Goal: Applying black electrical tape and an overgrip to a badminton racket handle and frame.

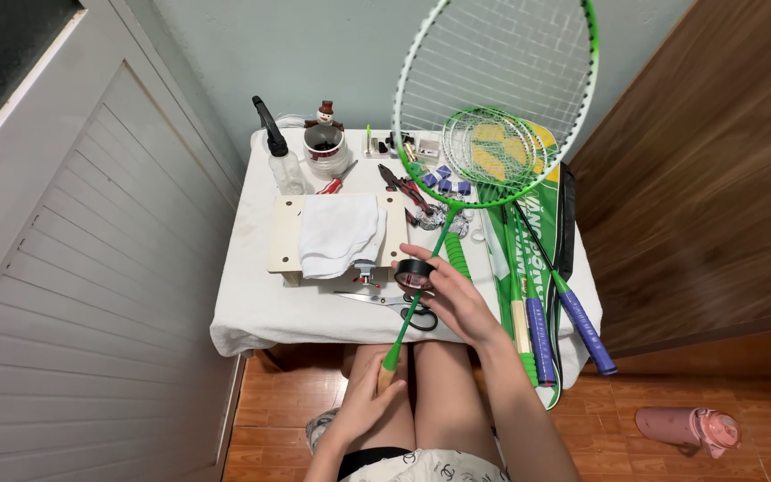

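Two hands share one green badminton racket [457, 178]; the left hand [369, 403] is closed around the bare wooden butt of its handle, low over the lap, and the right hand [451, 290] sits higher up the shaft, fingers curled narrowly about a black roll of tape [413, 273] pressed against the shaft; the racket's long axis climbs from the left hand up and away to the right, past the right hand, to the strung head raised beyond both; the right hand is the nearer to the tape, the left well below it; scissors [403, 308] lie just under the right hand on the white-clothed table [261, 312], a folded white cloth [339, 234] on a wooden board to its left, spare rackets [537, 303] close on its right; the table edge falls between the two hands; open room lies above the table, toward the racket head.
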